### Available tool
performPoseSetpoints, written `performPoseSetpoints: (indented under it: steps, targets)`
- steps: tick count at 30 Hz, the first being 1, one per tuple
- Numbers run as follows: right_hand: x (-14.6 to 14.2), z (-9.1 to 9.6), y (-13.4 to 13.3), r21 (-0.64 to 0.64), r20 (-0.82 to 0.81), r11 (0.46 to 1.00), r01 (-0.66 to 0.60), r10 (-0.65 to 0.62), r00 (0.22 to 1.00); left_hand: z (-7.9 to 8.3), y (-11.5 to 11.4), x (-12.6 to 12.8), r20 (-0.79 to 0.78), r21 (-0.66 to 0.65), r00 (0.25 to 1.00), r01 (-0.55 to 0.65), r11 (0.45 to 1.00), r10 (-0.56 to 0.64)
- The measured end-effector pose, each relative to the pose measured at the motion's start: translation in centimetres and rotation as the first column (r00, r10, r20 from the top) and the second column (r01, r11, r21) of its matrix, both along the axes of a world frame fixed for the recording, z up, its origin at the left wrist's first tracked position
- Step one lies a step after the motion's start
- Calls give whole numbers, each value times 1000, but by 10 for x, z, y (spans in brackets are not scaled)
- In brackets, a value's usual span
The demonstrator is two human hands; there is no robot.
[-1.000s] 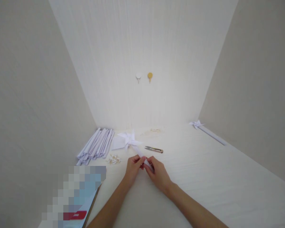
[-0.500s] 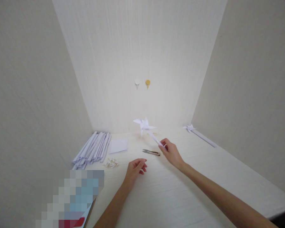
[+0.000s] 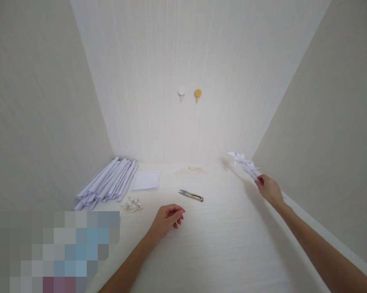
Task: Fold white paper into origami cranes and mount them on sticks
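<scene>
My right hand (image 3: 269,190) is shut on the stick of a white paper pinwheel (image 3: 238,158) at the back right of the table. Its blades overlap those of a second pinwheel there, and motion blur hides whether they touch. My left hand (image 3: 168,216) hovers low over the table's front middle, fingers loosely curled and apart, with nothing visible in it. Just beyond it lie small thread snips (image 3: 192,195) with a metal body, blades pointing left.
At the back left lies a pile of rolled white paper sticks (image 3: 110,181). Beside it are a stack of square white paper (image 3: 146,180) and a small heap of whitish bits (image 3: 133,204). A white hook (image 3: 181,92) and a yellow hook (image 3: 197,93) are on the back wall.
My right hand has carried the pinwheel from the middle to the back right, near the one lying there. My left hand has barely moved. The view has shifted slightly.
</scene>
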State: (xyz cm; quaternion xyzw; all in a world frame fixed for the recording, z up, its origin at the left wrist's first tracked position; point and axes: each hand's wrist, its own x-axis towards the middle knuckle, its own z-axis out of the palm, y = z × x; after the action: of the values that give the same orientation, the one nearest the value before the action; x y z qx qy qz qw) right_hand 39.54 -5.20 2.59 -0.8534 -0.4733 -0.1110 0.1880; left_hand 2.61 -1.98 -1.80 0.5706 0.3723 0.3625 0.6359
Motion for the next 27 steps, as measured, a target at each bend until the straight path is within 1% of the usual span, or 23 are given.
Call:
performPoseSetpoints:
  steps: [3, 5, 7, 13, 21, 27]
  targets:
    - [11, -25, 3, -51, -2, 998, 44, -44, 999, -2, 1, 0, -13, 10, 1000, 0, 1000, 0]
    - [16, -34, 7, -76, 28, 996, 50, -48, 998, -3, 2, 0, -25, 8, 1000, -3, 1000, 4]
    - [20, -38, 11, -99, 46, 993, 63, -59, 997, -3, 2, 1, -40, 5, 999, -7, 1000, 8]
    - [29, -37, 17, -183, 32, 978, 100, -96, 995, -2, 4, 3, -88, -4, 996, -15, 1000, 14]
    - [38, -33, 20, -194, -1, 966, 170, -174, 985, -5, 6, 3, -110, -3, 994, -24, 1000, 24]
    - [39, -33, 22, -191, -16, 967, 168, -174, 985, -5, 6, 3, -104, 5, 994, -15, 1000, 15]
